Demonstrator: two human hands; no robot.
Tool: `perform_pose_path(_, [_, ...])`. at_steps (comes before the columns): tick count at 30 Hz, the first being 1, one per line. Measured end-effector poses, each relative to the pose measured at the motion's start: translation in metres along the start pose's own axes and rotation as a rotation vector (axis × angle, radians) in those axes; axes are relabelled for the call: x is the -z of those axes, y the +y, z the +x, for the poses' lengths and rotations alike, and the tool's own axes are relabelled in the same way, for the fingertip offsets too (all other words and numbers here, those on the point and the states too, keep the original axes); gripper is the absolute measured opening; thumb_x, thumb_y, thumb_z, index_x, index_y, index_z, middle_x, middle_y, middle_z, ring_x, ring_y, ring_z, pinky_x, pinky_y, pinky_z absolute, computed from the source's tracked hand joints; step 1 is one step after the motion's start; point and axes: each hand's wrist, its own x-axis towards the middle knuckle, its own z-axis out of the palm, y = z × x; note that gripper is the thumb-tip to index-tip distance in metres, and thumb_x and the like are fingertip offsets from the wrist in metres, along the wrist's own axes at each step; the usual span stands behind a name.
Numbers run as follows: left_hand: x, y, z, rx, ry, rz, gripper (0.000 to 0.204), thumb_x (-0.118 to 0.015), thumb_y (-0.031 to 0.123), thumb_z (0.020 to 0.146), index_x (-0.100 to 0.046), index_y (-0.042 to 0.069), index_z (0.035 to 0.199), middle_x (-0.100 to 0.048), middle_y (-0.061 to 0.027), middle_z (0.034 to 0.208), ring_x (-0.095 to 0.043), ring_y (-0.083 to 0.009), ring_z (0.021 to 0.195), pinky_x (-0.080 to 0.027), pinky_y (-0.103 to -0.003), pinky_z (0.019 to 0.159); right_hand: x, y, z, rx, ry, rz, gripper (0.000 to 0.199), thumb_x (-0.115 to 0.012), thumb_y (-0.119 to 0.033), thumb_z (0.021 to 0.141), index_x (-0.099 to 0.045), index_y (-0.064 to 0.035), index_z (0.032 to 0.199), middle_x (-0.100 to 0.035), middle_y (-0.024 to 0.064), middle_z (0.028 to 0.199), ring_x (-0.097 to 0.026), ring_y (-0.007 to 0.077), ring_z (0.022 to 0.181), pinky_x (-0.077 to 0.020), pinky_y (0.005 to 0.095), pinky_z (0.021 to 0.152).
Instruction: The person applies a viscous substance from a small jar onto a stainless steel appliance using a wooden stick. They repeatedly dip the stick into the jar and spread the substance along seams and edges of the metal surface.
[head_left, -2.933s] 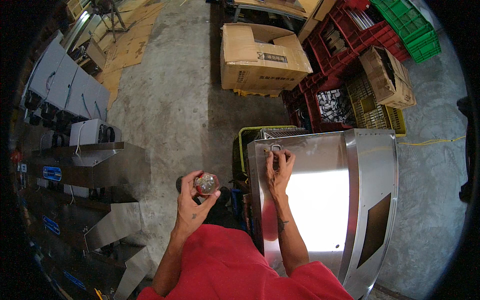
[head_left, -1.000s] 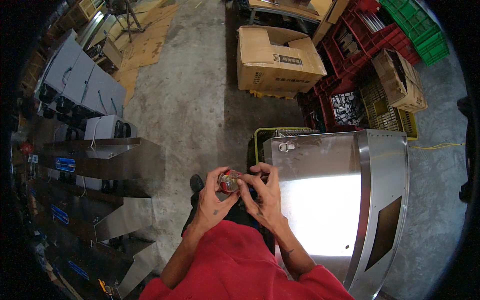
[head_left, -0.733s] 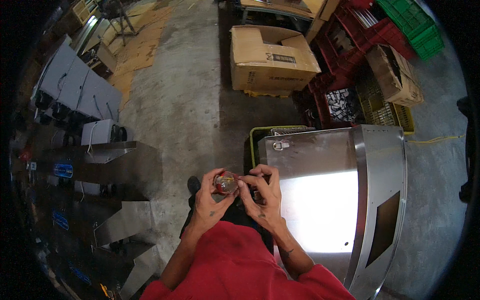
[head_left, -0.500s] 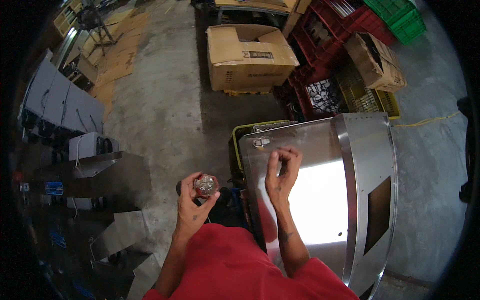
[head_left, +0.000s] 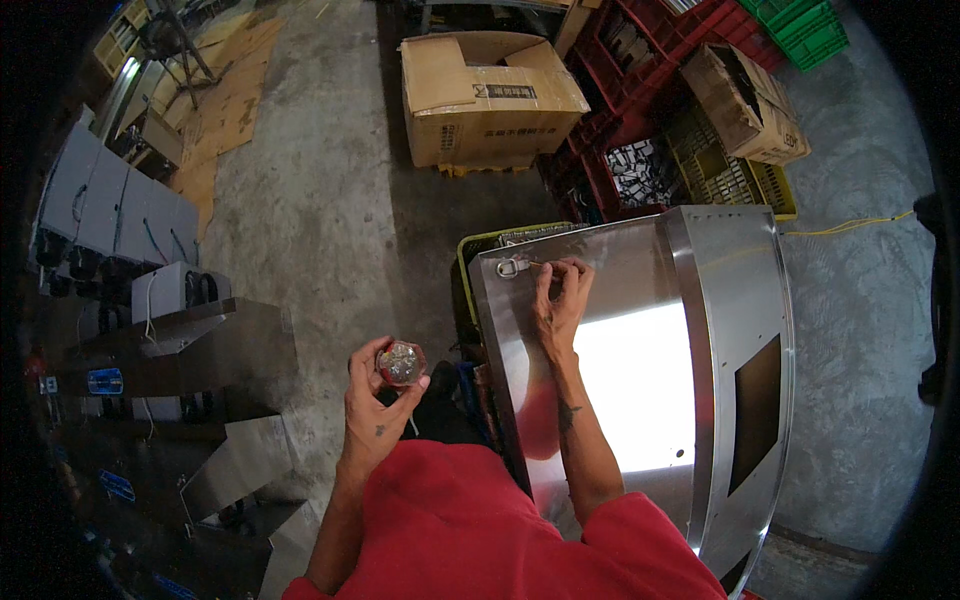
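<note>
My left hand (head_left: 378,395) is wrapped round a small clear cup (head_left: 402,363) with reddish sides, holding it mouth up beside the metal housing. Shiny bits show in the cup, too small to name. A large stainless steel housing (head_left: 600,270) lies in front of me on the right. Near its far left corner sits a small metal latch (head_left: 513,267). Just right of this latch my right hand (head_left: 562,300) is closed in a pinch, thumb and fingertips over the steel surface. What the fingertips hold, if anything, is too small to make out.
A yellow-green crate (head_left: 467,290) stands under the housing's far left edge. Beyond are a large cardboard box (head_left: 490,130), red crates (head_left: 640,100) and a smaller tilted box (head_left: 748,105). Metal cabinets (head_left: 190,345) line the left. A yellow cord (head_left: 850,228) runs along the right floor.
My right hand has moved away from me to the latch, its fingertips now close beside it. The left hand with the cup has shifted slightly left and away from me.
</note>
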Motion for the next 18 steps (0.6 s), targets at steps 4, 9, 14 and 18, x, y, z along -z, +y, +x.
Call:
perform_pose_path(4, [-0.0008, 0.0015, 0.0006, 0.006, 0.004, -0.001, 0.067, -0.083, 0.007, 0.098, -0.043, 0.005, 0.153, -0.066, -0.0158, 0.137, -0.068, -0.023, 0.124, -0.056, -0.039, 0.106, 0.0008, -0.0033, 0.0005, -0.029, -0.009, 0.026, 0.017, -0.07, -0.013, 0.107, -0.065, 0.0018, 0.113, -0.057, 0.0245, 0.122, -0.065, 0.0383, 0.104, -0.0585, 0.0462, 0.084])
perform_pose_path(9, [-0.0011, 0.0031, 0.0025, -0.007, 0.002, 0.007, 0.067, -0.083, 0.009, 0.098, -0.044, 0.005, 0.152, -0.066, -0.0155, 0.137, -0.068, -0.0231, 0.125, -0.056, -0.039, 0.106, -0.0002, -0.0031, 0.0016, -0.001, 0.0, 0.002, 0.016, -0.07, -0.013, 0.107, -0.065, 0.0012, 0.114, -0.056, 0.0242, 0.124, -0.066, 0.0371, 0.1, -0.06, 0.0443, 0.08])
perform_pose_path(14, [0.0004, 0.0014, 0.0031, 0.002, 0.004, 0.031, 0.066, -0.082, 0.009, 0.099, -0.044, 0.006, 0.152, -0.066, -0.0152, 0.136, -0.069, -0.0224, 0.123, -0.057, -0.038, 0.105, -0.0003, -0.0031, 0.0014, 0.024, -0.005, -0.023, 0.015, -0.069, -0.012, 0.107, -0.066, 0.001, 0.114, -0.056, 0.0239, 0.124, -0.066, 0.0377, 0.103, -0.0599, 0.0453, 0.081])
perform_pose_path(18, [0.0008, 0.0003, 0.0041, -0.002, -0.003, 0.011, 0.065, -0.082, 0.009, 0.099, -0.044, 0.005, 0.152, -0.066, -0.0153, 0.136, -0.069, -0.0222, 0.121, -0.057, -0.038, 0.104, -0.0003, -0.0045, 0.0006, -0.017, -0.016, -0.007, 0.015, -0.069, -0.011, 0.107, -0.065, 0.0013, 0.115, -0.055, 0.0245, 0.124, -0.065, 0.0382, 0.105, -0.0598, 0.0456, 0.082])
